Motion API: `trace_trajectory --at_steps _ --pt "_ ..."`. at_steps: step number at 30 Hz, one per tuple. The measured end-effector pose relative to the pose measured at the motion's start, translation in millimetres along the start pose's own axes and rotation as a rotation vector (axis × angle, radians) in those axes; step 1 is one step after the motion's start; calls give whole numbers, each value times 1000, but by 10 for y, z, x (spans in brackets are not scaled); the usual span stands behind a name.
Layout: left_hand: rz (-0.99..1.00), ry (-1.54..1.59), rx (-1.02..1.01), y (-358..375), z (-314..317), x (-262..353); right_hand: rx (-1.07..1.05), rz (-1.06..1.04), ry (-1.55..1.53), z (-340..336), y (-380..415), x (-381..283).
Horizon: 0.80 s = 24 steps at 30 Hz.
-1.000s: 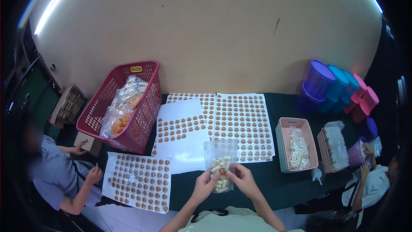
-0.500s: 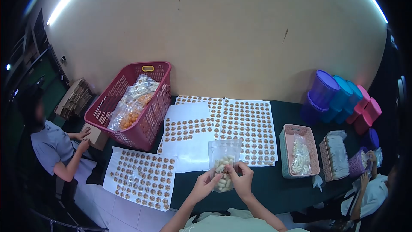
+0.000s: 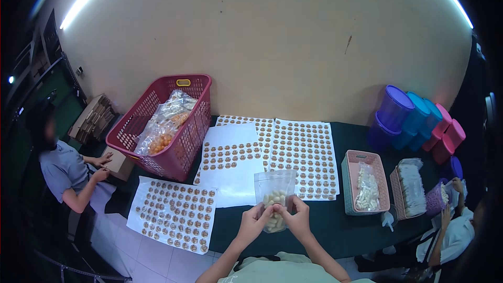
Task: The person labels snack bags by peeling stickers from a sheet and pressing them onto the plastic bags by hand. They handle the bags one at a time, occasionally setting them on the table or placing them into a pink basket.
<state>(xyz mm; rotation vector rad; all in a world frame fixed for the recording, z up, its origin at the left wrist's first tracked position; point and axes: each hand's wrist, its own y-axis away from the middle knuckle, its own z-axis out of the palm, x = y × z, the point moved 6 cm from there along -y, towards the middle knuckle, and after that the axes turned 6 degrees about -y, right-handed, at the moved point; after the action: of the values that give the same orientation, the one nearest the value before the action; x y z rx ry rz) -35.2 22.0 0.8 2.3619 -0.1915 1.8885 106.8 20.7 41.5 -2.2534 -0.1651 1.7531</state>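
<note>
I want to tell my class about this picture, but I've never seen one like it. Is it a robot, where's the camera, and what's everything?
No robot here! The left hand and right hand belong to a person wearing the camera on their head, so it looks forward and down at them. They hold a clear bag of small white pieces, both thumbs on its front. On the dark table lie sheets with rows of round brown labels. A big red basket holds more bags. To the right are smaller baskets and colourful tubs. One other person is at the left, another at the right.
</note>
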Motion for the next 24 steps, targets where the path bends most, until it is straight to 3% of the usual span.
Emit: trace_trajectory --at_steps 2,7,9,15,18,21,24 --pt "131 40 84 29 -3 127 5 1 -51 9 15 90" --pt "44 -131 -66 96 -112 164 -52 115 -172 63 101 326" --pt "53 -195 -102 115 -82 124 -23 180 -390 115 182 411" --pt "8 -172 7 158 -66 -2 -106 130 -149 151 352 448" --pt "9 -206 -29 137 -132 74 -93 213 -261 205 369 527" --pt "-5 -213 -4 117 -177 5 -45 277 -584 350 395 525" --pt "10 -298 3 96 -232 -69 -159 262 -410 450 431 798"
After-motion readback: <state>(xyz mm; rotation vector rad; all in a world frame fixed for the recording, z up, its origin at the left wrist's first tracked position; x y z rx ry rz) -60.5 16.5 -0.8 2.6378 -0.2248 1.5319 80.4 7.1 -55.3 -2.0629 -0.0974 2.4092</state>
